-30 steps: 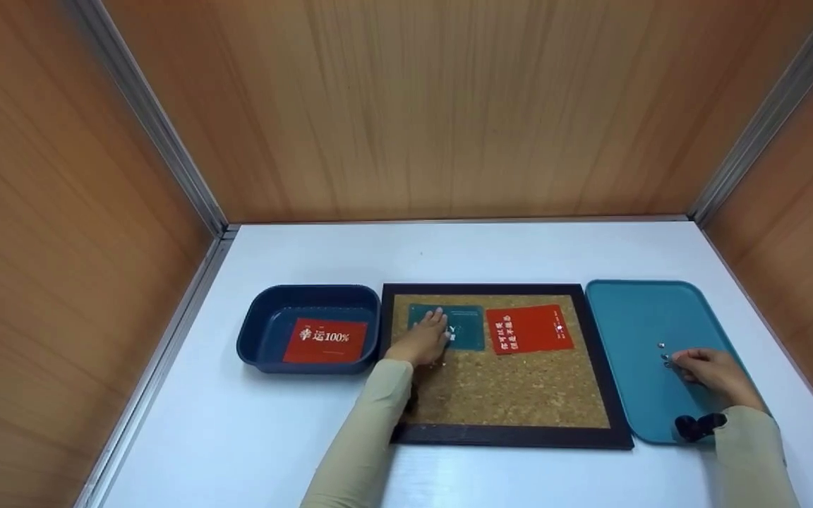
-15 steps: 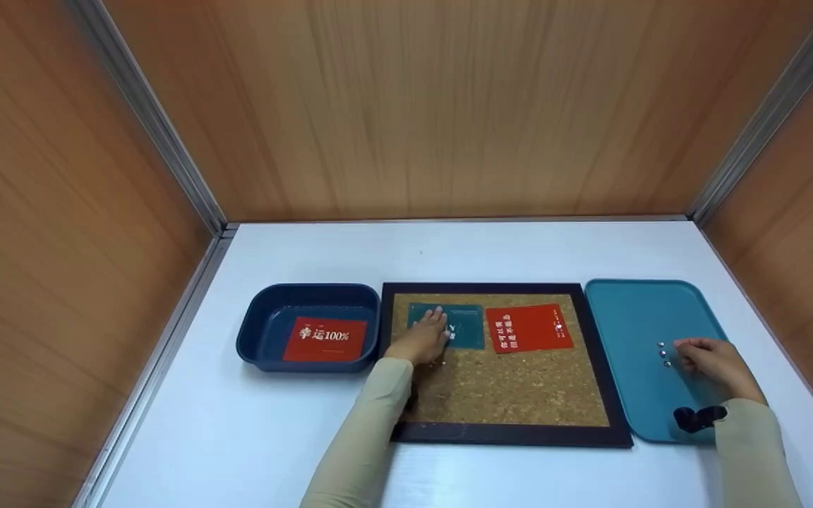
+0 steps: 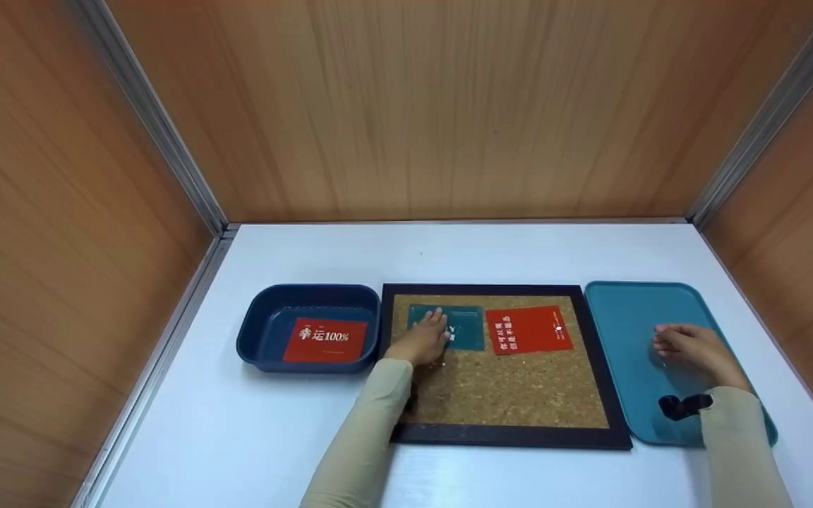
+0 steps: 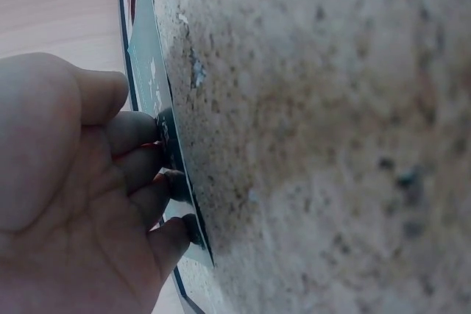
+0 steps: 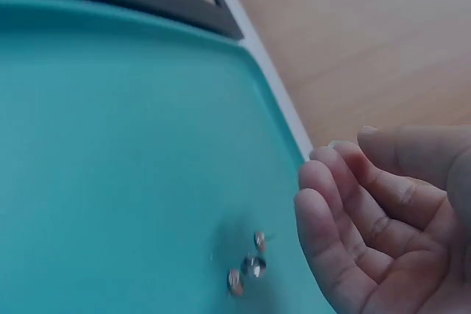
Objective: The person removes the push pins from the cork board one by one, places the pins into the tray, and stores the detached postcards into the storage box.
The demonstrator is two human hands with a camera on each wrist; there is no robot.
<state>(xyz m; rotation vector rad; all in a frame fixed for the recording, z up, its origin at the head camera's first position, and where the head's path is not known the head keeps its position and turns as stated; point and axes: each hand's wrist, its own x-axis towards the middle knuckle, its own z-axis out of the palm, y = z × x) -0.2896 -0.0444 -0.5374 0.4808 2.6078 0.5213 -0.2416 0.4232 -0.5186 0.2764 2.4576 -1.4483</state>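
My left hand (image 3: 422, 340) rests on a dark green card (image 3: 464, 328) lying on the cork board (image 3: 512, 391). Its fingers press the card with the fingertips near one edge, as the left wrist view shows. Over the teal tray (image 3: 643, 310), my right hand (image 3: 696, 349) hovers with curled fingers and the thumb close to the index fingertip. A pale speck shows at those fingertips; whether it is a nail or a small held item, I cannot tell. Three small metal thumbtacks (image 5: 254, 266) lie on the tray below, mostly hidden by the hand in the head view.
Right of the green card, a red card (image 3: 530, 329) lies on the board with a shiny spot (image 3: 559, 328) at its right side. A navy blue bin (image 3: 258, 339) on the left holds another red card (image 3: 327, 340). Wooden panels (image 3: 449, 113) enclose the white table (image 3: 308, 254).
My right hand has lifted from beside the thumbtacks, first shifting right, then back left and farther from me. My left hand has stayed on the green card.
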